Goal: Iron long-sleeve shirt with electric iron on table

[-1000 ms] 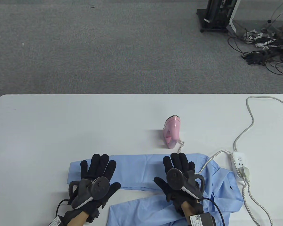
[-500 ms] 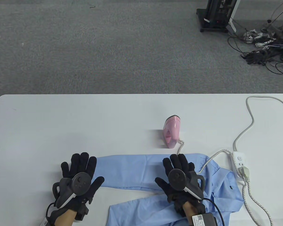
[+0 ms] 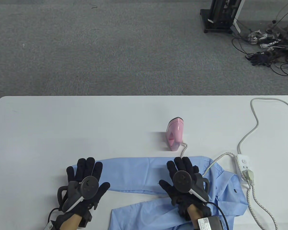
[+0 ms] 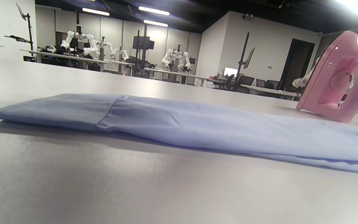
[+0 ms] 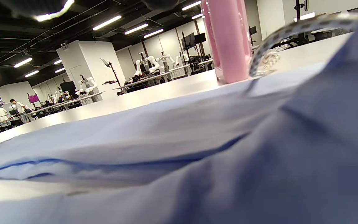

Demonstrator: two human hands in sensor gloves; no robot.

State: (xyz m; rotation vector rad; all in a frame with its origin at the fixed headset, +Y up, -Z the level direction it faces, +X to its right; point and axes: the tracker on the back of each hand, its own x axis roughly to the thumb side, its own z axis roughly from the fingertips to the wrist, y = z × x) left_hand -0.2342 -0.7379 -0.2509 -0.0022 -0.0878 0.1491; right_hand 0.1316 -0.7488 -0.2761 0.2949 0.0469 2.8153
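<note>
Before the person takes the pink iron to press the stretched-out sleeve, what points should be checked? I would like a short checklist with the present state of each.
1. Light blue long-sleeve shirt sleeve laid out flat: ok, it lies straight along the white table.
2. Left hand flat at the cuff end: ok.
3. Right hand flat on the sleeve, free for a grip: ok.
4. Pink electric iron upright, off the cloth: ok.
5. Braided iron cord clear of the sleeve: not ok, it crosses the shirt.
6. Iron plugged into the white power strip: ok; whether it is hot, cannot tell.
</note>
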